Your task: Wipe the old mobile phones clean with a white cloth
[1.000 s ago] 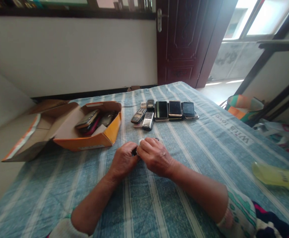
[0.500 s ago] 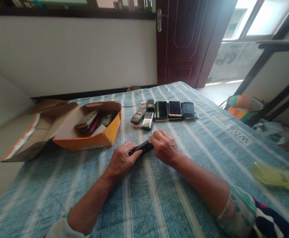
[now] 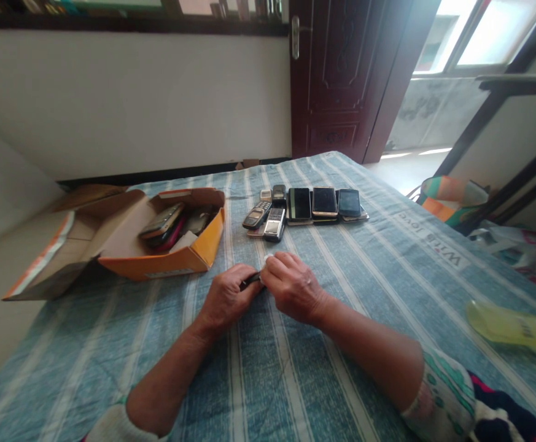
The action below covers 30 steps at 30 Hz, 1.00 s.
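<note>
My left hand [image 3: 225, 299] is closed around one end of a dark mobile phone [image 3: 250, 281], of which only a short piece shows between my hands. Against the phone's other end, my right hand [image 3: 294, 286] is closed with its fingers pinching a small white wipe [image 3: 268, 258]; whether tissue or cloth, I cannot tell. Just beyond them lie several phones: a silver-and-black keypad phone [image 3: 274, 224], a dark keypad phone [image 3: 256, 215], and touchscreen phones such as the black-screened one [image 3: 299, 204] and the gold-edged one [image 3: 325, 201].
An orange cardboard box [image 3: 157, 267] with its lid folded back stands at the left, holding several phones [image 3: 161, 223]. A striped blue cloth [image 3: 268, 380] covers the table. A yellow plastic item [image 3: 509, 325] lies at the right, and a dark door [image 3: 336, 80] is behind.
My right hand has slid left and slightly nearer along the phone with the white wipe, now covering much of it. My left hand has stayed in place, keeping its hold.
</note>
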Motion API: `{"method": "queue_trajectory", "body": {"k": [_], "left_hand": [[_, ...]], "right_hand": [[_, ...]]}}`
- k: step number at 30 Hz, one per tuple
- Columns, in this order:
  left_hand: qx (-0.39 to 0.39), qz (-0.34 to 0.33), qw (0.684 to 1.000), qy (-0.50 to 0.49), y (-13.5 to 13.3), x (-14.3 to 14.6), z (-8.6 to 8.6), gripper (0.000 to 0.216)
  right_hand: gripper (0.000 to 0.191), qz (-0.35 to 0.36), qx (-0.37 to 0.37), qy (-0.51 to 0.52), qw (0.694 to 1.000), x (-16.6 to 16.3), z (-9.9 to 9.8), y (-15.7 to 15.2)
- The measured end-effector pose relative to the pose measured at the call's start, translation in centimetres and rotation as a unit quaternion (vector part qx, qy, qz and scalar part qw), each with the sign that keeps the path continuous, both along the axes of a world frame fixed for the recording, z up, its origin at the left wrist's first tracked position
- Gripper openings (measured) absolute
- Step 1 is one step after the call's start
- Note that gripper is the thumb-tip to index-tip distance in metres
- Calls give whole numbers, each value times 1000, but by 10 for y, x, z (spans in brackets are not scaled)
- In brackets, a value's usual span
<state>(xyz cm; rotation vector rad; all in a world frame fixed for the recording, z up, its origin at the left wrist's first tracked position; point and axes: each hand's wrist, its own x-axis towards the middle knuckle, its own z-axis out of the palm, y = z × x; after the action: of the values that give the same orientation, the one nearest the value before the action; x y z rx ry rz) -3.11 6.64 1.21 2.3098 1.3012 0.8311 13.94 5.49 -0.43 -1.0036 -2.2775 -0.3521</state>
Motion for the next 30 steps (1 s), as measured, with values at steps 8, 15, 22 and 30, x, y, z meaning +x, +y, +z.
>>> {"method": "queue_trajectory", "body": {"k": [8,15,22,30], "left_hand": [[3,10,1000,9,0,-1,-1,17],[6,-4,1000,17,-1,0,-1,18],[34,-31,999,18,-1,0,-3,17],[49,-32,998,29,-1,-1,-6,15]], "right_hand": [[20,-130,-16,1,991,18,-3,15],[23,-58,-3,-4,998,8,-1,7],[27,18,22,2,1000,-5,0,-3],[16,-109,-23,-5,994,12,-1,10]]}}
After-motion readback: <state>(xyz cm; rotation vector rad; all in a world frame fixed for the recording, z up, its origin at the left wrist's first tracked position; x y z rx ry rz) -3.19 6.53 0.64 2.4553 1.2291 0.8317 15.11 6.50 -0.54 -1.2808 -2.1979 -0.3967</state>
